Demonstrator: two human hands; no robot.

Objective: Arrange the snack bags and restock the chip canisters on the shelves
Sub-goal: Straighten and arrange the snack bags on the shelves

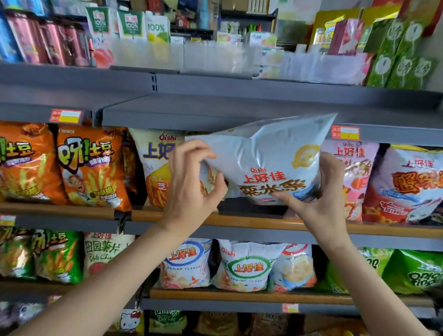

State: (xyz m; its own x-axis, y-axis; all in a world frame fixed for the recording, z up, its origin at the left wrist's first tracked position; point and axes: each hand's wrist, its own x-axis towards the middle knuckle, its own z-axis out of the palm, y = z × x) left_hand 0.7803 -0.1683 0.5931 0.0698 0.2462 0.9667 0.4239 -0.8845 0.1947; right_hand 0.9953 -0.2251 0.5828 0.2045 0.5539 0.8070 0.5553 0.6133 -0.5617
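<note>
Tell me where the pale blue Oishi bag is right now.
In the head view the pale blue Oishi bag is centre frame, tilted, gripped by the right hand with the left hand at its left edge, before the middle shelf.

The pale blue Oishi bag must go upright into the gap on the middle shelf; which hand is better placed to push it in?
Probably the right hand: it grips the pale blue bag at its lower right corner. The left hand only touches the bag's left edge.
</note>
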